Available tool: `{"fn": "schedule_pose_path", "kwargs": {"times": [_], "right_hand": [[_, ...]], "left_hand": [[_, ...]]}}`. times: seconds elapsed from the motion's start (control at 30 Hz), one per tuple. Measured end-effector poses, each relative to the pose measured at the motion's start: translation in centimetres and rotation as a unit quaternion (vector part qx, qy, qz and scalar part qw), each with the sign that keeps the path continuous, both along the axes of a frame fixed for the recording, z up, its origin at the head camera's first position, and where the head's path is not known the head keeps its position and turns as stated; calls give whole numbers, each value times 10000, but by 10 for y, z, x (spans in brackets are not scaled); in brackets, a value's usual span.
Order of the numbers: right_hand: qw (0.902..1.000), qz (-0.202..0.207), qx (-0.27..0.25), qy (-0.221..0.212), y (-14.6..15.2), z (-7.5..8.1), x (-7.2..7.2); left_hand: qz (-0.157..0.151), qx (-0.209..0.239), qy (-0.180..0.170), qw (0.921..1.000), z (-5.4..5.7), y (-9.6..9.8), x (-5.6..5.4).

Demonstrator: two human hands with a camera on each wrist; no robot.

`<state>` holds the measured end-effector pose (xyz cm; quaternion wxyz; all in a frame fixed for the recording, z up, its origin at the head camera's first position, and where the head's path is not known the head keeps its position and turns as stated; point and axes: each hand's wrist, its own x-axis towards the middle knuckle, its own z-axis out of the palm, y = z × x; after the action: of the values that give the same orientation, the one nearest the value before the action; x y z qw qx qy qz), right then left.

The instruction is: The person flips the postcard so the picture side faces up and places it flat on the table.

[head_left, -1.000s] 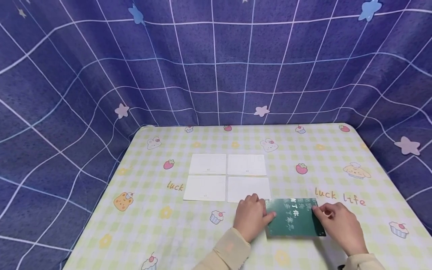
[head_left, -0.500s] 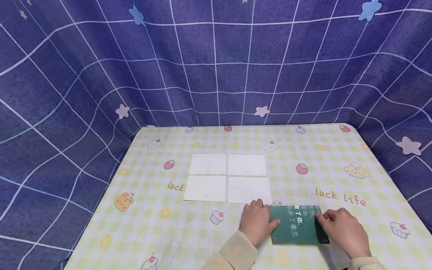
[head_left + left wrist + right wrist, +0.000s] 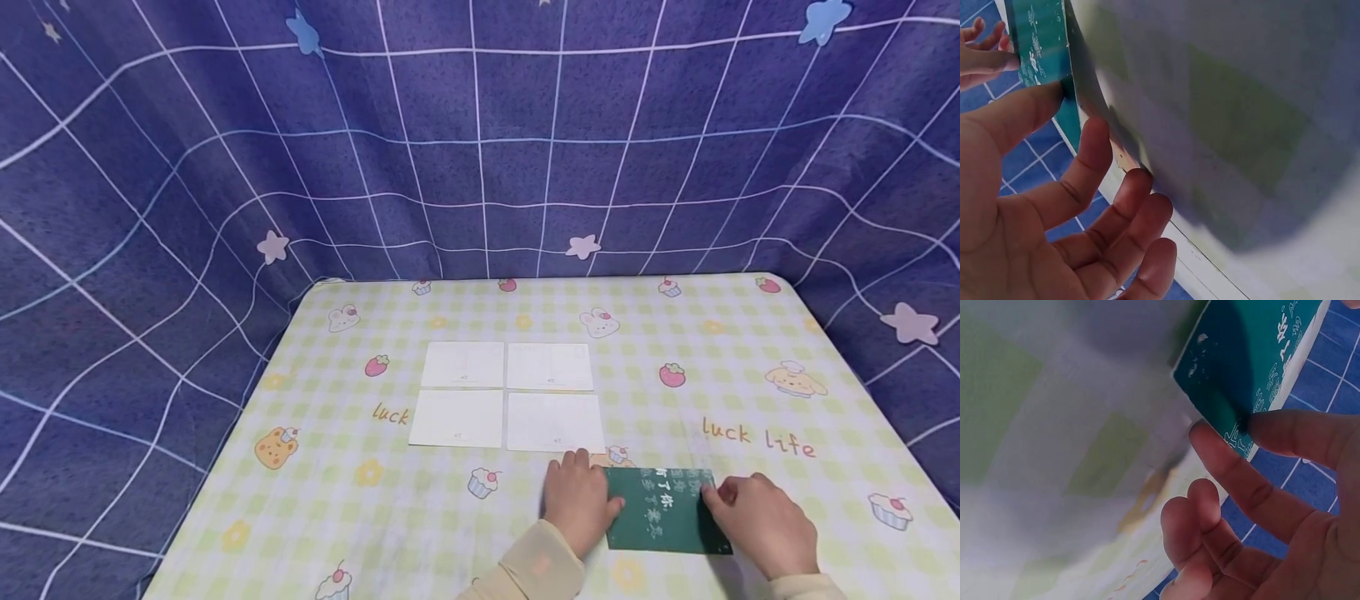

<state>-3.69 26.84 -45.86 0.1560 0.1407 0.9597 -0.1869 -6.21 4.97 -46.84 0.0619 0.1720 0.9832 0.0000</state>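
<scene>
A green postcard with white handwriting-style characters lies at the front of the table, right of centre, between both hands. At its left edge my left hand pinches it; the left wrist view has the thumb on the face of the card and the index finger at the edge. My right hand pinches the right edge. In the right wrist view its thumb presses on the card's face, the index fingertip is at the rim, and the other fingers are curled clear of it.
Several white cards lie in a tight two-by-two block, among them a front-right card and a back-left card. A checked, cartoon-printed cloth covers the table. A blue grid-patterned curtain hangs behind and at the sides.
Both hands and the green postcard have moved toward the front edge and slightly right. The front-right white card, partly covered by the left hand before, now shows almost whole.
</scene>
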Motion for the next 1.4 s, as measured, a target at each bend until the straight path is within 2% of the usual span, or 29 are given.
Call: {"fn": "schedule_pose_path", "kwargs": {"times": [0.4, 0.57, 0.73, 1.03, 1.2, 1.4], "right_hand": [[9999, -99, 118, 9, -6, -2, 3], [9998, -113, 146, 45, -7, -4, 2], [9994, -210, 220, 178, -9, -6, 2], [9989, -271, 374, 103, -13, -8, 0], [9990, -231, 347, 176, -12, -10, 1], [9997, -60, 99, 215, -6, -8, 3]], "left_hand": [[59, -166, -12, 9998, -3, 3, 1], [63, -315, 97, 9994, -2, 4, 2], [29, -235, 103, 9997, -1, 3, 3], [75, -252, 85, 9996, -5, 1, 1], [33, 4, 80, 10000, -7, -6, -1], [-302, 530, 191, 9980, -5, -17, 0]]}}
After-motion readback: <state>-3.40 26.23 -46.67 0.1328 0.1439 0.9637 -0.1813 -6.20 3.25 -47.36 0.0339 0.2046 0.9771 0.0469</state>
